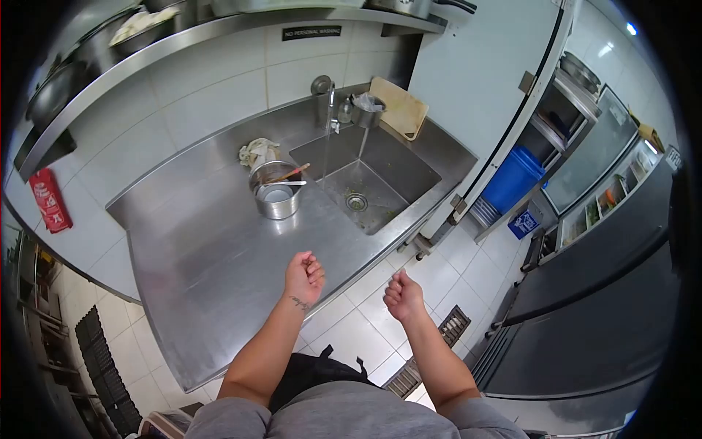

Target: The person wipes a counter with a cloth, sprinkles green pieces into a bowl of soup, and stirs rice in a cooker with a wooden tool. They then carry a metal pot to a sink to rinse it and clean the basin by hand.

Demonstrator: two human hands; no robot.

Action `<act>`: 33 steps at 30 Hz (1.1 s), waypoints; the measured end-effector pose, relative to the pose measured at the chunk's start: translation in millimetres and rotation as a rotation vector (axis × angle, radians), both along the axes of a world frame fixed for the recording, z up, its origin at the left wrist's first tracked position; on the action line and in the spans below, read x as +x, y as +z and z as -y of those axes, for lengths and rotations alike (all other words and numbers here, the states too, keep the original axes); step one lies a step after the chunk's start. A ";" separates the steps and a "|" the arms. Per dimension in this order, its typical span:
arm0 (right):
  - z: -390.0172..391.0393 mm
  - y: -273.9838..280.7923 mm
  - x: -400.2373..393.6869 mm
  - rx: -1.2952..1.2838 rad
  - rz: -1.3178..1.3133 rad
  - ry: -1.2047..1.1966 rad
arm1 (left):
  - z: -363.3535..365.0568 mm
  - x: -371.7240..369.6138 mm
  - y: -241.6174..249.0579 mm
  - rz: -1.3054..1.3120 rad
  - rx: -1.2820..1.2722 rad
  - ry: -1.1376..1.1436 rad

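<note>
My left hand (304, 279) is curled into a loose fist above the front edge of the steel counter (197, 271), with nothing visible in it. To its right, my right hand (404, 296) is also closed, held over the tiled floor in front of the counter, and I see nothing in its fingers. Nearest to my left hand stands a metal pot (278, 205) holding utensils, one with a wooden-looking handle (291, 174). A crumpled pale cloth (259, 152) lies behind the pot. Right of it is the sink (376, 183), with scraps around its drain.
A faucet (333, 102) rises behind the sink, beside a metal container (368, 113) and a leaning cutting board (400, 107). A shelf (241, 20) with pots overhangs the wall. Blue bin (514, 179) and dark refrigerated counter (585, 314) stand right; a red packet (50, 200) hangs left.
</note>
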State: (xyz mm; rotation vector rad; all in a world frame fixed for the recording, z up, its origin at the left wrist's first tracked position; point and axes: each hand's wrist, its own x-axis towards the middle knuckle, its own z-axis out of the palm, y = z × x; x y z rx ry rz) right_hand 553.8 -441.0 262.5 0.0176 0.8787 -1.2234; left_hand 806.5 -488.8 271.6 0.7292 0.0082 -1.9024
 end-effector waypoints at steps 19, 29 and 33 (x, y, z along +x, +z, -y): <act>384.2 -11.2 -99.4 -0.007 -0.324 0.035 | 550.5 -110.8 -69.2 0.285 0.104 0.254; 638.2 -122.7 15.5 -0.011 -0.354 0.400 | 660.1 -69.2 -131.8 1.360 0.157 -0.123; 691.0 -115.4 87.2 0.016 -0.336 0.477 | 645.0 -87.1 -118.6 1.062 0.244 0.045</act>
